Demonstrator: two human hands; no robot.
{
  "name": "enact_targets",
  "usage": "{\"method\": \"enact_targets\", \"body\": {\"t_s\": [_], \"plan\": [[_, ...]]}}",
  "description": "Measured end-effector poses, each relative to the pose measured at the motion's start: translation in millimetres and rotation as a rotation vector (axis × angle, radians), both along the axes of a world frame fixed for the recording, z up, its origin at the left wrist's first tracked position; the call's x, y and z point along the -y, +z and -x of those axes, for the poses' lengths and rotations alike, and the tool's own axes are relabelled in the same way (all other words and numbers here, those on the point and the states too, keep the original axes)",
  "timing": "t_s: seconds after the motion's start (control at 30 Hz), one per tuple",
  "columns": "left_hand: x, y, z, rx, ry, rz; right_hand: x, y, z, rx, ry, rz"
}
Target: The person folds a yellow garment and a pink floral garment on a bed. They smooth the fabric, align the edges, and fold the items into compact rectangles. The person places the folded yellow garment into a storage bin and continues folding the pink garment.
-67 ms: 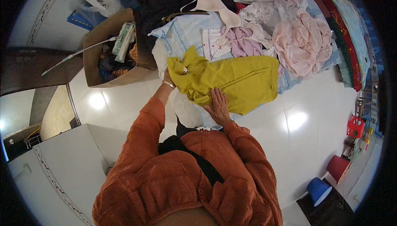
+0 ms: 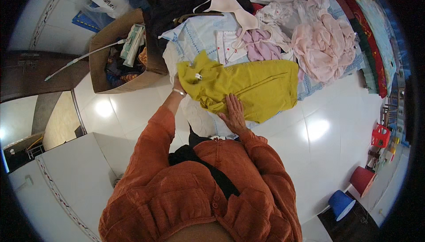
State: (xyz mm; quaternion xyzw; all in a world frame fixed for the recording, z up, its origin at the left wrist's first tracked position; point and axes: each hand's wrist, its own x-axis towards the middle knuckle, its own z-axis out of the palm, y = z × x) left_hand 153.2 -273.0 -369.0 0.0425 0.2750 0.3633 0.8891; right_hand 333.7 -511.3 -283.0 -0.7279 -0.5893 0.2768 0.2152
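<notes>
A yellow-green buttoned shirt (image 2: 261, 85) lies folded over on the bedding, its collar end bunched at the left with a small white tag. My left hand (image 2: 178, 84) is at that left end, gripping the fabric; its fingers are hidden behind the cloth. Flat on the shirt's near edge, around its middle, rests my right hand (image 2: 235, 111), fingers stretched out. Beyond the shirt lie a beige bra (image 2: 230, 6), a lilac garment (image 2: 262, 47) and a white cloth with red dots (image 2: 230, 49).
A crumpled pale pink cloth (image 2: 325, 45) lies at the right on a blue-and-white sheet (image 2: 199, 34). At the left stands a cardboard box (image 2: 99, 71) with clothes and a long white wand inside. Dark clothing (image 2: 170, 5) is heaped behind it. A red stool (image 2: 380, 135) stands far right.
My left hand has shifted slightly left, and the shirt's collar end has moved with it, showing more of the white tag. My right hand stays put.
</notes>
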Motion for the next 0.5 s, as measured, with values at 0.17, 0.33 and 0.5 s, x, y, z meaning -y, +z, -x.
{"method": "enact_targets", "body": {"t_s": [0.17,0.33,0.5], "plan": [[28,14,51,-0.650,0.246,-0.517,4,-6,0,-0.001,-0.008,-0.043],[28,-21,85,-0.799,0.164,0.206,4,-5,0,0.017,0.008,-0.040],[37,-6,64,-0.853,0.092,-0.263,1,3,0,-0.004,0.010,0.000]]}}
